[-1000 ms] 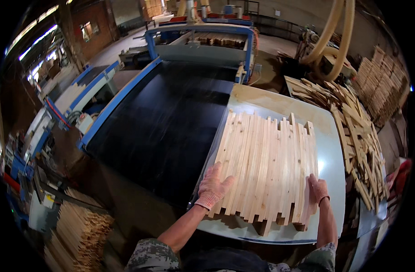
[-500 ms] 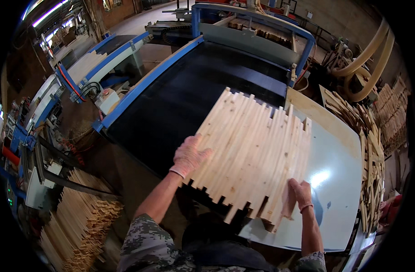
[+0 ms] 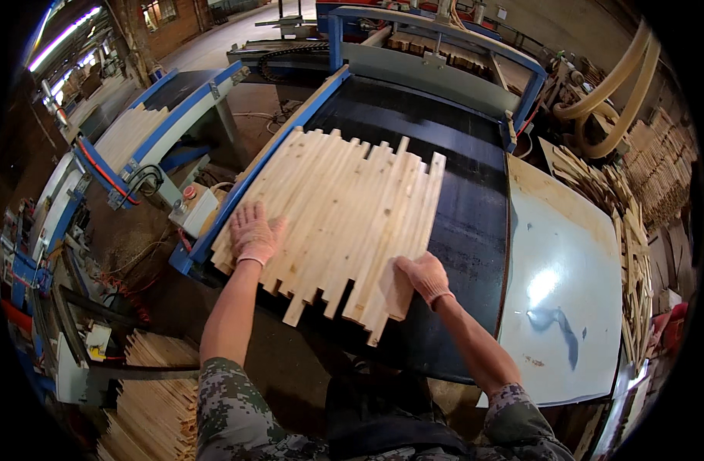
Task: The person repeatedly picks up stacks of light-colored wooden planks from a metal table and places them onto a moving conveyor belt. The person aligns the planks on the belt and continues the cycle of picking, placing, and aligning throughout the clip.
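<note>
A row of pale wooden strips [image 3: 332, 207] with uneven ends lies side by side on the black conveyor belt [image 3: 467, 238], against its left blue rail. My left hand [image 3: 256, 232], in a thin pinkish glove, rests flat on the left strips with its fingers spread. At the near right corner my right hand [image 3: 427, 278], gloved alike, is closed on a short wooden block [image 3: 394, 293] pressed to the side of the strips. Its fingertips are partly hidden.
A blue gantry frame [image 3: 532, 92] spans the belt's far end. On the right stand a pale metal tabletop [image 3: 563, 269] and a heap of scrap strips [image 3: 632, 284]. A control box with a red button [image 3: 189, 192] sits by the left rail. Stacked strips [image 3: 148, 415] lie lower left.
Both hands have moved left with the strips, from partly over the metal tabletop to fully on the black belt. My left hand has flattened, its fingers spreading over the strips.
</note>
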`<move>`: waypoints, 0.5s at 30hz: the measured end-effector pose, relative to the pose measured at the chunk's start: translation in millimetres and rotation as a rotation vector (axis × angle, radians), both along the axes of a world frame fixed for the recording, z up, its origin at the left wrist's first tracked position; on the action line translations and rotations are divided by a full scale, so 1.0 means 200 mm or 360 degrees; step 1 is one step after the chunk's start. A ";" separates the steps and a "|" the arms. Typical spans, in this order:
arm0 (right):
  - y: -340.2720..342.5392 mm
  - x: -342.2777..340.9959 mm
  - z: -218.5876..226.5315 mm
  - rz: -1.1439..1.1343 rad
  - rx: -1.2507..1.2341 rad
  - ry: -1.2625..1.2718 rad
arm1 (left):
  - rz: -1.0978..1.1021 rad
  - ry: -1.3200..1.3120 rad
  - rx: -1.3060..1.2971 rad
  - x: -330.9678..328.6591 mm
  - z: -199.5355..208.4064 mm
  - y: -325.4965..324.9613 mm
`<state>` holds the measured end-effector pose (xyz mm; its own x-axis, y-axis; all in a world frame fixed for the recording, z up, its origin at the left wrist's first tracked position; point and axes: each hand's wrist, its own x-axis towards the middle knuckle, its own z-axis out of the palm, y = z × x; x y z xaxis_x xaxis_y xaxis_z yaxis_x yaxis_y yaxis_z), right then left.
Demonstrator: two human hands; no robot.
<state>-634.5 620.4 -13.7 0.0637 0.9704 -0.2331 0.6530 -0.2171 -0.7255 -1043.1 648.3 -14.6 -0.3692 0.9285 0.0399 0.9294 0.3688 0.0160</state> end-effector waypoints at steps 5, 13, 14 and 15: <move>0.02 0.05 0.05 0.0138 -0.0146 0.0309 | -0.0125 -0.0012 0.0089 0.03 0.09 0.11; -0.44 0.22 -0.49 0.1148 0.0462 0.0877 | -0.0437 -0.0300 0.0617 0.09 0.10 0.10; -0.53 0.27 -0.63 0.1442 0.0822 0.0797 | -0.0554 -0.0436 0.0719 0.25 0.19 0.07; -0.69 0.31 -0.62 0.1546 0.1200 0.0647 | -0.0646 -0.0593 0.0804 0.37 0.28 -0.01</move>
